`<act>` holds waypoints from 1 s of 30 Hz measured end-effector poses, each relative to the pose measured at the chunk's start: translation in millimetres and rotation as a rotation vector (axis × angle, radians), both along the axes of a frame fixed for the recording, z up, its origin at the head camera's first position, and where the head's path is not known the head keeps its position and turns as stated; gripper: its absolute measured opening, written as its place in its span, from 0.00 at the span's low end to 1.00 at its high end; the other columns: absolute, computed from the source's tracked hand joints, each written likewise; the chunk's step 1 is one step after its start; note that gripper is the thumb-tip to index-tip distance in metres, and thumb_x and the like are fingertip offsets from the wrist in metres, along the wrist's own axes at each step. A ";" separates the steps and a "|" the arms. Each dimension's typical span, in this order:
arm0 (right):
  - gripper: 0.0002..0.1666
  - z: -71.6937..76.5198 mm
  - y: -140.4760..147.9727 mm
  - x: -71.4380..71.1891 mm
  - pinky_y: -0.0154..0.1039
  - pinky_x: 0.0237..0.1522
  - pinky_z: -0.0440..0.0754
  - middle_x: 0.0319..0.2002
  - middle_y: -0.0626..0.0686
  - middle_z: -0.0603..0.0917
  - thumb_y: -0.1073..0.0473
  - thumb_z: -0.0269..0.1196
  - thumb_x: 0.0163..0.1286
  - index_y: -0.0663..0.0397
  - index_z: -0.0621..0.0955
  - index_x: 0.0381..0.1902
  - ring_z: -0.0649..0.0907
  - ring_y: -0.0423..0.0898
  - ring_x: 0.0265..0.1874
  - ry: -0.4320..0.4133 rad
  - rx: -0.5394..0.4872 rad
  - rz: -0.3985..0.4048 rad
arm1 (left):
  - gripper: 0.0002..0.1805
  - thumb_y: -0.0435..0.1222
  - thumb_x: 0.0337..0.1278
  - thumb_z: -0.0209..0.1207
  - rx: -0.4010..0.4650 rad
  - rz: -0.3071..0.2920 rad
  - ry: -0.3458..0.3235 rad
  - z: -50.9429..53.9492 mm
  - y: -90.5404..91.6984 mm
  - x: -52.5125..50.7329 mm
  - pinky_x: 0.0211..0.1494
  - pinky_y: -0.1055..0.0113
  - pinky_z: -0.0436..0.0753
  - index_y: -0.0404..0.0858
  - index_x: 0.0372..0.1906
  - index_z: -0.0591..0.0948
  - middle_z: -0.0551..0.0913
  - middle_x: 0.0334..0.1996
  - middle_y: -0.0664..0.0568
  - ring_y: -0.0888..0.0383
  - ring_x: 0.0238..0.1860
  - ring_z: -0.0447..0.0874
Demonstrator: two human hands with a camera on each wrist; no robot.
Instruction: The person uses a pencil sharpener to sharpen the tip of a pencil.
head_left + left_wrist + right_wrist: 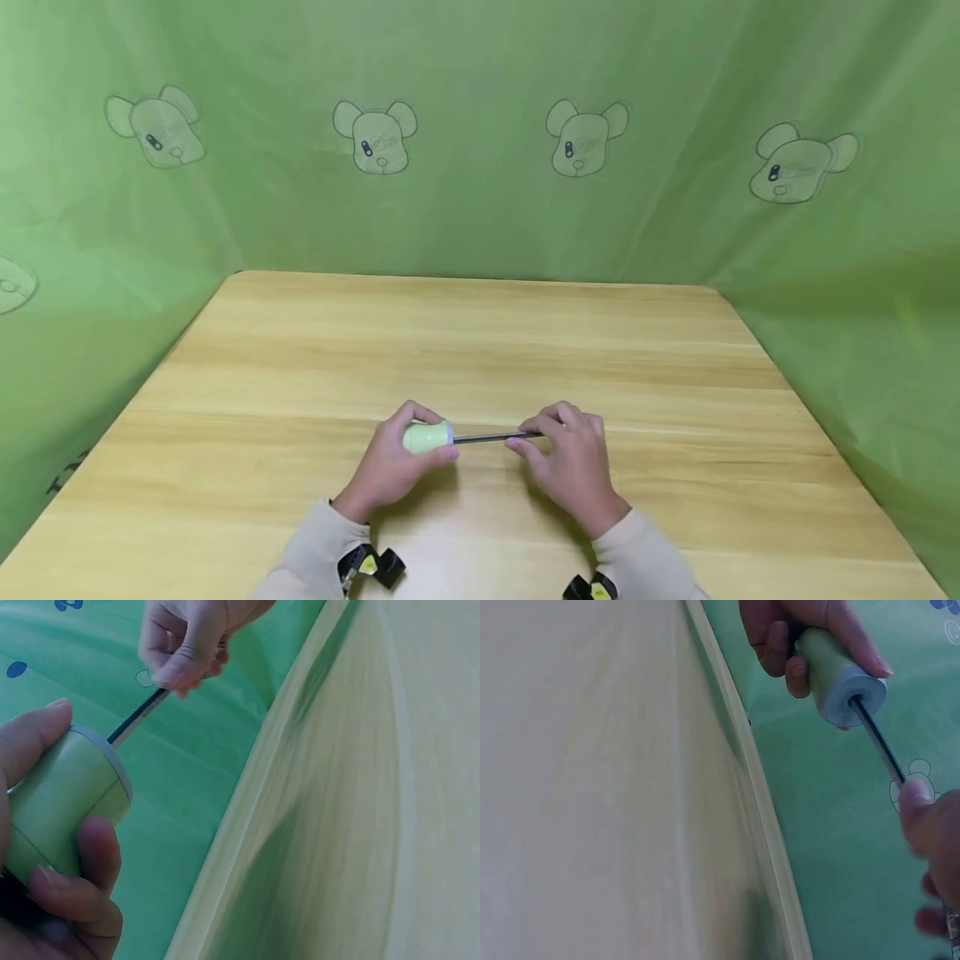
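A green cylindrical object (426, 437) with a pale collar lies in my left hand (392, 467), thumb and fingers curled round it. From the collar's end a thin dark rod (483, 437) runs across to my right hand (573, 462), which pinches it between thumb and fingers. In the left wrist view the green body (67, 791) shows a seam, and the rod (139, 716) slants up to the other hand. The right wrist view shows the rod (877, 740) coming out of a hole in the grey end face. My right fingers hide its far end.
Both hands are above a wooden table (465, 358), towards its near side. Green cloth (480, 217) printed with bear heads hangs behind the table and down both sides. Black devices are strapped to both wrists over light sleeves (318, 554).
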State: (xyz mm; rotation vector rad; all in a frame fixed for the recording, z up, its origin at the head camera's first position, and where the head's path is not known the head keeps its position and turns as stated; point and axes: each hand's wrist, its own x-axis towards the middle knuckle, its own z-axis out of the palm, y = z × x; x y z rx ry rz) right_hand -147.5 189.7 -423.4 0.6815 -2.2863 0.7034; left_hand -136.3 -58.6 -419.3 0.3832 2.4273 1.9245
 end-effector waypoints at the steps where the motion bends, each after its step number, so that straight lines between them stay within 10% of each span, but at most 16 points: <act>1: 0.19 -0.6 -0.8 -0.2 0.44 0.35 0.72 0.28 0.48 0.79 0.55 0.81 0.38 0.54 0.85 0.28 0.78 0.44 0.28 0.038 -0.002 0.011 | 0.21 0.38 0.46 0.72 0.003 0.008 -0.003 0.2 -0.2 0.6 0.27 0.65 0.79 0.38 0.44 0.76 0.77 0.35 0.45 0.54 0.29 0.75; 12: 0.13 -1.5 -0.4 -4.0 0.25 0.16 0.56 0.17 0.43 0.66 0.51 0.76 0.49 0.53 0.84 0.22 0.59 0.34 0.13 0.221 -0.056 0.184 | 0.19 0.36 0.48 0.70 0.039 -0.057 0.010 -0.2 -2.2 0.0 0.28 0.66 0.77 0.37 0.44 0.75 0.76 0.36 0.44 0.53 0.30 0.73; 22: 0.11 10.0 4.6 3.1 0.30 0.18 0.66 0.18 0.36 0.70 0.61 0.77 0.49 0.44 0.83 0.20 0.66 0.33 0.17 -0.337 -0.025 0.160 | 0.22 0.38 0.46 0.73 -0.042 -0.079 0.019 0.4 -0.8 3.4 0.27 0.66 0.78 0.38 0.44 0.76 0.76 0.32 0.47 0.55 0.28 0.74; 30: 0.22 4.7 1.3 0.5 0.33 0.31 0.75 0.31 0.47 0.78 0.60 0.81 0.38 0.55 0.87 0.34 0.75 0.40 0.26 -0.009 -0.077 0.064 | 0.21 0.39 0.47 0.72 0.000 -0.008 0.007 0.5 0.1 1.6 0.27 0.64 0.78 0.40 0.45 0.76 0.77 0.36 0.46 0.53 0.29 0.74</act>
